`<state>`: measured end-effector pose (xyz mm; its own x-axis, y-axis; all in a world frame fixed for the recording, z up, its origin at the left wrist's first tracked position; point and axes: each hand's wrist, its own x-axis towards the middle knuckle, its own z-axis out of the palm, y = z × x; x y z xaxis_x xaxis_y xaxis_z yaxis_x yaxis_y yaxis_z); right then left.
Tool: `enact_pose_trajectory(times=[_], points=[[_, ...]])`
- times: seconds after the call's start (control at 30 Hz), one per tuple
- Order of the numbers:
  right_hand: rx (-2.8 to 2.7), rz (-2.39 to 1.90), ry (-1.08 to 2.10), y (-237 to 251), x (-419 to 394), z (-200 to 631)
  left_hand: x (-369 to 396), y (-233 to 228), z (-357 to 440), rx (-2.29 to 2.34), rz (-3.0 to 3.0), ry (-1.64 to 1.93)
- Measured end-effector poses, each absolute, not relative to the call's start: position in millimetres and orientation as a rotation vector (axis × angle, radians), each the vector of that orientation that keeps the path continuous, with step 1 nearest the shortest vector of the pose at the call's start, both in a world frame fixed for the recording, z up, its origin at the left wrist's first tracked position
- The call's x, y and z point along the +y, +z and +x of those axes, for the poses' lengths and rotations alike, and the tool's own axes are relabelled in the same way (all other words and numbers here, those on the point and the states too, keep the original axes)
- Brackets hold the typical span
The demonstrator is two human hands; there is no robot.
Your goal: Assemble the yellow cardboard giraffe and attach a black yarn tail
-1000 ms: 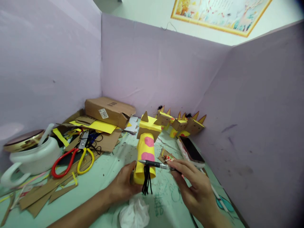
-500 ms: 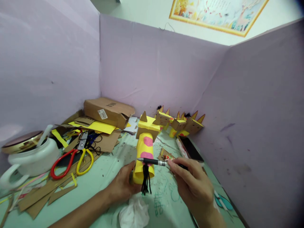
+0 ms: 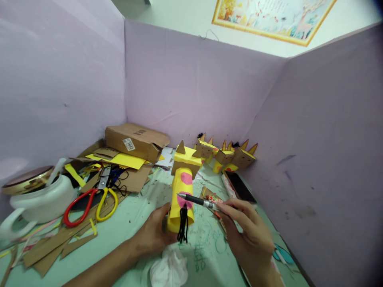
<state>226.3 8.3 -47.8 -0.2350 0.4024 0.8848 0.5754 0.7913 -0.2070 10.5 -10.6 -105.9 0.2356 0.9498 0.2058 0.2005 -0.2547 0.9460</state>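
My left hand (image 3: 157, 228) is closed around the lower left side of a yellow paper-tube animal (image 3: 176, 185). Pink spots mark the tube, a cardboard box head with pointed ears tops its far end, and a black yarn tail (image 3: 183, 225) hangs at the near end. In my right hand (image 3: 247, 229) a black pen (image 3: 194, 198) is gripped between thumb and fingers. Its tip points left, over the pink spot just above the tail; whether it touches the paper I cannot tell. A crumpled white tissue (image 3: 169, 269) lies below my left hand.
Several similar paper animals (image 3: 224, 156) stand at the back right, near a phone (image 3: 239, 186). To the left are red-and-yellow-handled scissors (image 3: 103, 183), cardboard strips (image 3: 56, 247), a white pot (image 3: 44, 199) and a cardboard box (image 3: 134, 139). Light purple walls (image 3: 191, 87) surround the table.
The pen has shifted slightly right and up, its tip now angled more upward. My right hand has moved a little right. The paper animal and my left hand have barely moved.
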Motion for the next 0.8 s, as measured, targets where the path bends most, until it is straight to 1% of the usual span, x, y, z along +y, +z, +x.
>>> enact_pose_trajectory(times=[0.17, 0.3, 0.63, 0.8], points=[[-1.854, -0.858, 0.066, -47, -1, 228, -11, -105, 10, 1.173, 1.671, 1.072], [-1.915, -0.929, 0.211, -49, -9, 231, -12, -103, 10, 1.172, 1.687, 1.079], [-2.011, -0.999, 0.137, -80, -17, 255, -11, -108, 7, 1.1, 1.704, 1.081], [-1.925, -0.997, 0.272, -89, -20, 250, -11, -108, 7, 1.107, 1.751, 1.088]])
